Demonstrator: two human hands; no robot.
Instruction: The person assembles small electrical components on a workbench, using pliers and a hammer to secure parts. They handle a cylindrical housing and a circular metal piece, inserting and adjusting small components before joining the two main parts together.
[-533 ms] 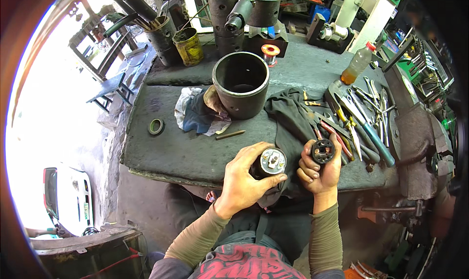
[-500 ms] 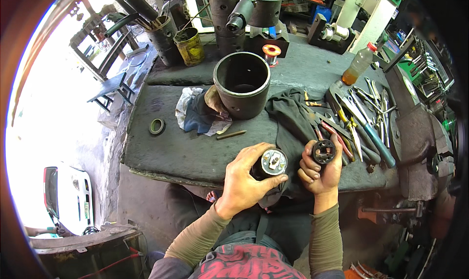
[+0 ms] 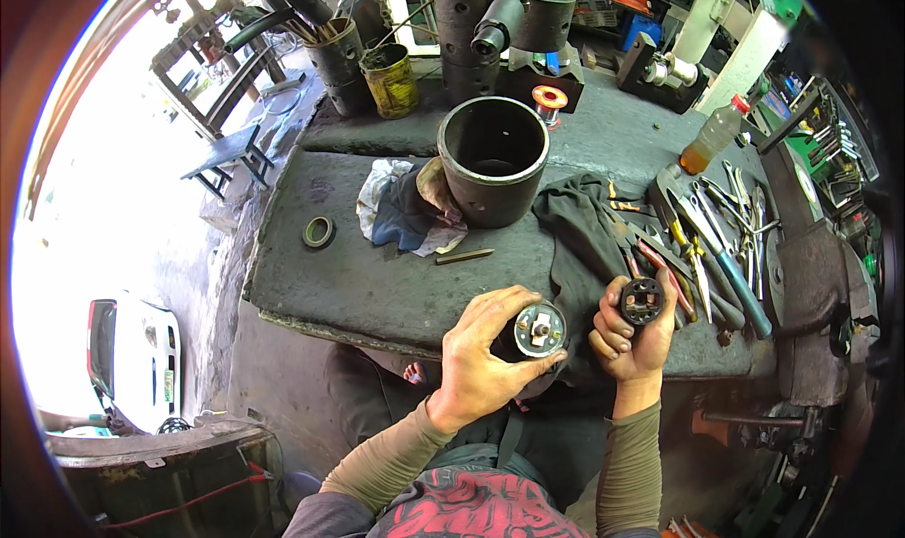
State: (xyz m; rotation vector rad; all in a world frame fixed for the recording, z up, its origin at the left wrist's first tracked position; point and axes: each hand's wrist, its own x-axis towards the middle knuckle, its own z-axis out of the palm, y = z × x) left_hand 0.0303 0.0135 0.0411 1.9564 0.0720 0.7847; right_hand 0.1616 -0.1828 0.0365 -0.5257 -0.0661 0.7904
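My left hand [image 3: 469, 361] is wrapped around a dark cylinder that looks like a starter solenoid body [image 3: 540, 329]. Its open end faces up, showing a pale plate with a small central stud. To the right, my right hand [image 3: 639, 357] grips a round black solenoid cap [image 3: 642, 301], whose inner side with copper-coloured contacts faces me. The two parts are held apart, above the near edge of the workbench [image 3: 377, 297]. A dark cloth [image 3: 575, 222] lies just beyond and between the hands.
A large metal cylinder sleeve [image 3: 493, 194] stands mid-bench beside a crumpled rag [image 3: 396, 208]. A tape roll [image 3: 319, 231] lies left. Pliers and wrenches [image 3: 721, 246] crowd the right, near a bottle [image 3: 714, 137] and a vise [image 3: 820, 293]. A yellow can [image 3: 390, 83] stands behind.
The view has shifted, so the bench and its things appear farther right. Both hands keep their holds, with the solenoid body and cap still apart.
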